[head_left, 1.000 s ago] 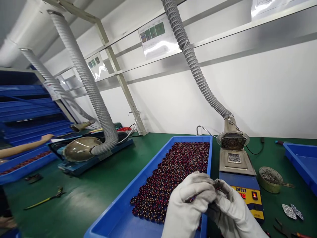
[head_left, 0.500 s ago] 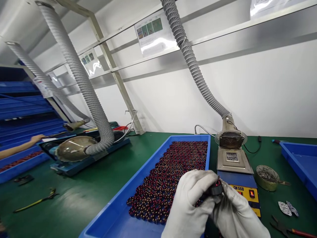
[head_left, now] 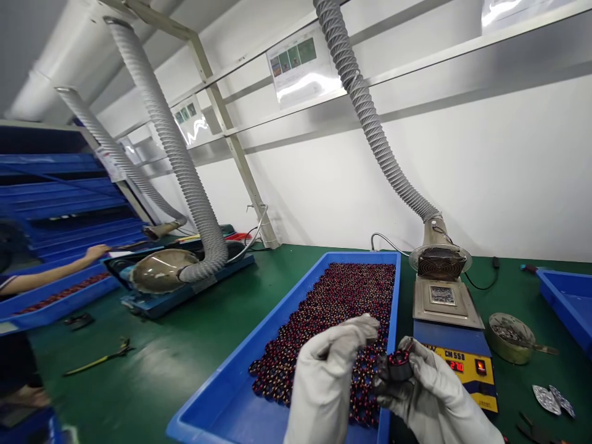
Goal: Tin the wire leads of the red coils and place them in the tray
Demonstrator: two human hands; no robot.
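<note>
Both hands wear white gloves with smudged fingertips. My right hand (head_left: 423, 385) grips a small dark ring-shaped coil (head_left: 400, 365) with reddish wire showing at its top, between thumb and fingers. Just left of it, apart from the coil, my left hand (head_left: 333, 351) reaches over the tray with its fingers stretched and bent, and I see nothing held in it. Below both hands lies a blue tray (head_left: 222, 394) filled with many similar wound coils (head_left: 342, 302) packed in layers.
Right of the tray stands a solder pot (head_left: 443, 296) on a yellow-fronted control unit (head_left: 467, 370) under an extraction hose (head_left: 370, 117). A tin of metal scraps (head_left: 509, 339), foil pieces (head_left: 548, 401) and another blue tray (head_left: 567, 308) lie rightward. Leftward are pliers (head_left: 102, 361) and another person's arm (head_left: 60, 271).
My left hand has come off the coil and moved left, its fingers straightening. The coil stays in my right hand, slightly lower. The whole view has shifted a little.
</note>
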